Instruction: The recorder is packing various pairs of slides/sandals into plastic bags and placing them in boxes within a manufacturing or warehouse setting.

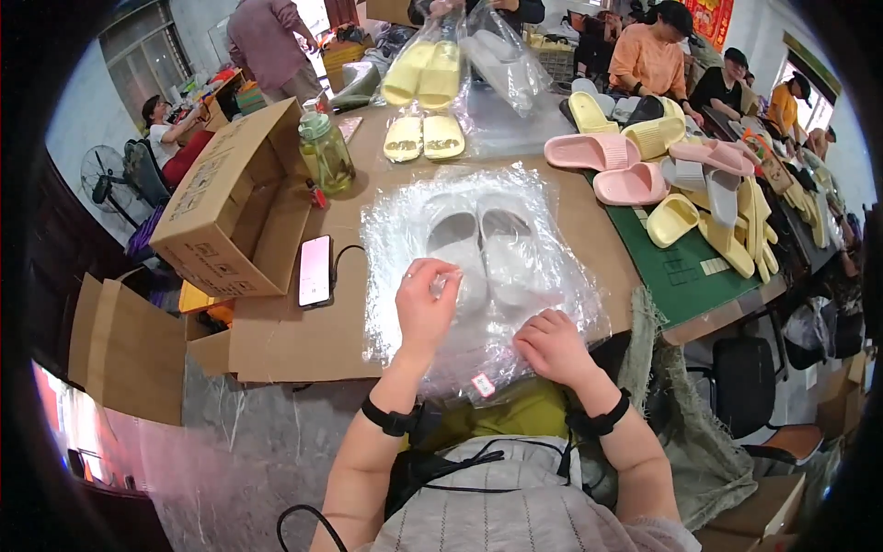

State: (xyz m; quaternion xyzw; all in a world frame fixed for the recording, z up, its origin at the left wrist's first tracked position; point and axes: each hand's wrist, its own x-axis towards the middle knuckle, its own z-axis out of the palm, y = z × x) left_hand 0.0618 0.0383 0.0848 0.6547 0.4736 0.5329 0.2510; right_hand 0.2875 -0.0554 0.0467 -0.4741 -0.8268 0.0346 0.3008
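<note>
Gray slippers (509,253) lie side by side under clear plastic (575,285) on the surface (294,345). Left hand (427,308): thumb and forefinger nearly meeting over the left slipper; any grip cannot be told. Right hand (554,345): fingers loosely curled at the plastic's lower right, hold unclear. Phone (315,270) at left.

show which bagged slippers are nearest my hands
The grey slippers lying flat by your left hand and right hand; the other bagged pairs, yellow ones included, are farther off.
</note>
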